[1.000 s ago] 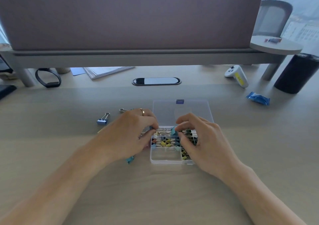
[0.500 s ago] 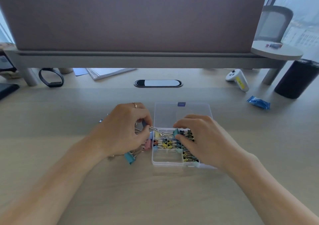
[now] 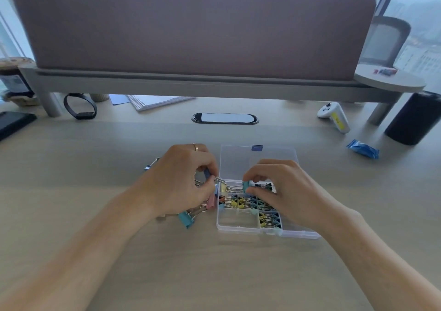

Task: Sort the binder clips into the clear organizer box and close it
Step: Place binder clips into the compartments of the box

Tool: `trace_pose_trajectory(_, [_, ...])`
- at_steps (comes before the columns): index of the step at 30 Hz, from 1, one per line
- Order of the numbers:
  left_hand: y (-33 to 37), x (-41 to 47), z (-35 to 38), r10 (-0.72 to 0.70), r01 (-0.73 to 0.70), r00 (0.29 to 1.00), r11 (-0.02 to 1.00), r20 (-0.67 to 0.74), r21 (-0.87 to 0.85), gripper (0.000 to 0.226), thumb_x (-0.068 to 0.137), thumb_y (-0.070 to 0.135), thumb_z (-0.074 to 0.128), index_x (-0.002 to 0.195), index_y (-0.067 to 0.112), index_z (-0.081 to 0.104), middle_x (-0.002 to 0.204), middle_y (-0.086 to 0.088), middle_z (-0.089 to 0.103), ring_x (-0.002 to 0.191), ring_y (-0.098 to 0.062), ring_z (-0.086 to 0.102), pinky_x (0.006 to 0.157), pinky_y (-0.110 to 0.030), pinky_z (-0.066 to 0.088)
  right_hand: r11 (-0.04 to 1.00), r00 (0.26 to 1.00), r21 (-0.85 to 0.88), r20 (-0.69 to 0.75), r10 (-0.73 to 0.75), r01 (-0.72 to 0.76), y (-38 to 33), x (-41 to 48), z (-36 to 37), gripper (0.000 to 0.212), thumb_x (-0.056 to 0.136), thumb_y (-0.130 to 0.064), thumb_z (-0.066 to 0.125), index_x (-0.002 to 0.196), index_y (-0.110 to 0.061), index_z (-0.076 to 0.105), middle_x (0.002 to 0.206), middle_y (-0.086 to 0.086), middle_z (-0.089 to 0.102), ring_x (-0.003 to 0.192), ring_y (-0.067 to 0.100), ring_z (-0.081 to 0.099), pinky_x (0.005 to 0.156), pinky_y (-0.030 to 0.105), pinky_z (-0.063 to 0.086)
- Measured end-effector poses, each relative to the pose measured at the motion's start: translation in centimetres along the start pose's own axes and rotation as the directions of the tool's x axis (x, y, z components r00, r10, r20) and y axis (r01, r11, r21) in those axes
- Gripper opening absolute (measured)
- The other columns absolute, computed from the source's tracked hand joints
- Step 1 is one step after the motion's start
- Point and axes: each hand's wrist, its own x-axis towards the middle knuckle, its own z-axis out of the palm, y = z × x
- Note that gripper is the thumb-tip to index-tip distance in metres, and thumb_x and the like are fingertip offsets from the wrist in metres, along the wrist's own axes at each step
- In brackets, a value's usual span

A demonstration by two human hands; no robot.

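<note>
The sorting step was in hand, and closing was not yet due. The clear organizer box [image 3: 238,230] sat on the desk [image 3: 214,275] just in front of the person, its lid [image 3: 257,160] laid back flat behind it. Most compartments held rows of small yellow, dark and teal binder clips [image 3: 241,202], while the front left one showed none. The right hand [image 3: 284,191] hovered over the back row with fingers curled, thumb and forefinger pinching a teal clip [image 3: 245,184] just above a divider. The left hand [image 3: 181,181] was at the box's left rim, fingers likewise curled in — a bluish clip [image 3: 207,173] tucked between them and a wire handle at the fingertips. Whether that handle belonged to the pale yellow clip [image 3: 223,187] at the rim could not be told. Loose ones lay around that hand, not yet sorted: a pink clip [image 3: 211,202] against the box's side, a larger teal-blue clip [image 3: 187,218] nearer the person, and a further blue clip [image 3: 149,166] out to the left. The next move, as I judged it, called for setting the teal clip down among its like, with handles lying flat so nothing stood proud of the dividers. The bigger clips looked likely to need the bare front compartment — only after that could the lid be folded forward and its blue latch [image 3: 257,147] pressed home.
</note>
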Motion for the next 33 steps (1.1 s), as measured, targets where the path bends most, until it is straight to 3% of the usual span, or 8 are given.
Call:
trace_pose_trajectory(6, [0.1, 0.0, 0.4, -0.009, 0.009, 1.0, 1.0, -0.01, -0.02, 0.013, 0.082, 0.019, 0.074, 0.083, 0.031, 0.071, 0.084, 0.022, 0.062, 0.088, 0.006, 0.058, 0.074, -0.003, 0.04, 1.0, 1.0, 0.022, -0.004, 0.011, -0.011, 0.2, 0.2, 0.3, 0.014, 0.094, -0.038, 0.072, 0.106, -0.033, 0.076, 0.103, -0.022, 0.068, 0.096, -0.002, 0.063, 0.09, 0.02, 0.053])
trace_pose_trajectory(12, [0.7, -0.2, 1.3, -0.03, 0.029, 0.999, 0.992, -0.011, -0.123, 0.015, 0.084, 0.018, 0.077, 0.085, 0.032, 0.072, 0.089, 0.019, 0.067, 0.088, -0.003, 0.065, 0.076, -0.017, 0.052, 1.0, 1.0, 0.029, -0.006, -0.01, 0.011, 0.6, 0.1, 0.5, 0.014, 0.094, -0.039, 0.072, 0.103, -0.031, 0.078, 0.103, -0.021, 0.069, 0.096, 0.0, 0.064, 0.09, 0.023, 0.054])
trace_pose_trajectory(16, [0.8, -0.3, 2.0, -0.041, 0.035, 0.999, 0.985, -0.032, -0.17, 0.012, 0.085, 0.018, 0.078, 0.087, 0.029, 0.075, 0.091, 0.019, 0.069, 0.09, -0.004, 0.067, 0.081, -0.021, 0.055, 0.999, 0.999, 0.032, -0.035, 0.012, -0.01, 0.8, -0.4, 0.5, 0.017, 0.094, -0.041, 0.071, 0.108, -0.032, 0.076, 0.103, -0.02, 0.069, 0.096, 0.0, 0.062, 0.086, 0.017, 0.051])
trace_pose_trajectory(21, [1.0, -0.3, 2.5, -0.052, 0.041, 0.998, 0.974, -0.044, -0.224, 0.009, 0.086, 0.019, 0.079, 0.088, 0.026, 0.075, 0.094, 0.019, 0.071, 0.093, -0.002, 0.068, 0.084, -0.015, 0.054, 0.997, 0.995, 0.076, -0.093, 0.038, -0.031, 1.2, -1.0, 0.9, 0.016, 0.093, -0.037, 0.073, 0.108, -0.032, 0.075, 0.103, -0.021, 0.07, 0.094, -0.005, 0.061, 0.079, 0.005, 0.044])
trace_pose_trajectory(26, [0.8, -0.5, 2.4, -0.05, 0.046, 0.999, 0.973, -0.011, -0.226, 0.011, 0.084, 0.016, 0.081, 0.086, 0.026, 0.077, 0.094, 0.018, 0.072, 0.092, 0.001, 0.068, 0.08, -0.007, 0.049, 0.997, 0.992, 0.072, -0.127, -0.023, 0.032, 0.9, -1.3, 1.4, 0.011, 0.095, -0.032, 0.074, 0.105, -0.031, 0.077, 0.103, -0.019, 0.072, 0.101, 0.003, 0.063, 0.087, 0.021, 0.049])
trace_pose_trajectory(33, [0.6, -0.5, 2.2, -0.013, 0.02, 0.999, 0.985, 0.042, -0.17, 0.008, 0.087, 0.022, 0.081, 0.091, 0.029, 0.082, 0.097, 0.024, 0.073, 0.095, 0.004, 0.067, 0.083, -0.018, 0.054, 0.992, 0.981, 0.009, -0.15, -0.123, 0.126, 0.7, -1.4, 1.8, 0.014, 0.096, -0.028, 0.072, 0.105, -0.023, 0.082, 0.106, -0.015, 0.075, 0.099, 0.002, 0.063, 0.086, 0.027, 0.056])
